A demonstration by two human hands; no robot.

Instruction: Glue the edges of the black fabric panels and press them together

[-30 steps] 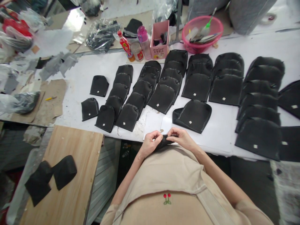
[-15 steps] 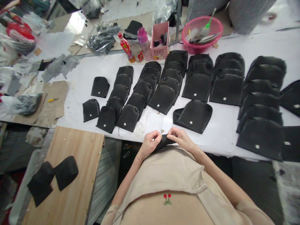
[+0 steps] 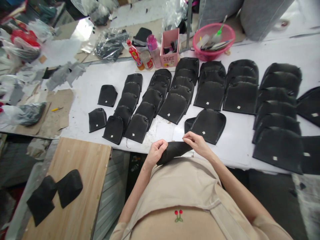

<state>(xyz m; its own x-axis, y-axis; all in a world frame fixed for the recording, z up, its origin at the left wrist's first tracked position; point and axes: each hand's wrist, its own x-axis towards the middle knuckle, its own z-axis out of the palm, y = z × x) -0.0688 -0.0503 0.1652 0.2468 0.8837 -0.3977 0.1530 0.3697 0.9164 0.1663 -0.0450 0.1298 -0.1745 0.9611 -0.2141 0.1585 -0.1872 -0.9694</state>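
Close to my apron, at the table's front edge, a black fabric piece (image 3: 175, 151) is stretched between both hands. My left hand (image 3: 155, 151) pinches its left end between thumb and fingers. Its upper right end is pinched by my right hand (image 3: 197, 143). The lower part of the piece is hidden by the apron (image 3: 187, 186). Just beyond my right hand lie two overlapping black pieces, the upper one a rounded black piece (image 3: 208, 125) with a small white tag.
Overlapping rows of black rounded pieces (image 3: 240, 96) cover the white table (image 3: 235, 146). Behind them stand a pink basket (image 3: 212, 50), a pink box (image 3: 170, 60) and bottles (image 3: 135, 55). More black pieces (image 3: 70, 188) lie on a wooden board (image 3: 85, 166) at left. A yellow cutter (image 3: 57, 109) rests on cardboard.
My hands have moved apart, the right one to the right and slightly up. More of the black fabric piece now shows, pulled out between them.
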